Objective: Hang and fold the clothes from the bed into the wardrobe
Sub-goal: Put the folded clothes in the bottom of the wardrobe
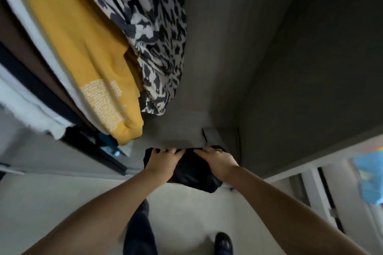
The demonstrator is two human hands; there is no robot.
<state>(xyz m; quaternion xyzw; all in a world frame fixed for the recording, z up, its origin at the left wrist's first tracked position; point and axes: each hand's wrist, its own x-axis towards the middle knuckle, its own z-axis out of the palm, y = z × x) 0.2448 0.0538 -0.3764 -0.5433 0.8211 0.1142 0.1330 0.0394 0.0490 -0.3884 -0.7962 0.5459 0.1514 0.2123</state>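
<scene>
A folded black garment (192,172) lies at the front edge of the wardrobe's grey bottom panel (180,130), its near part overhanging the pale floor. My left hand (163,160) lies on its left half, and my right hand (217,160) on its right half. The fingers of both curl over the garment's far edge and grip it. My thumbs are hidden. Above hang a mustard-yellow garment (83,47) and a black-and-white patterned garment (153,27).
More hanging clothes in brown, white and dark blue fill the left side (31,72). The wardrobe's grey side wall (310,68) stands to the right. Below are my dark trouser leg (138,234) and black shoe (223,244). Something blue (371,176) shows at the far right.
</scene>
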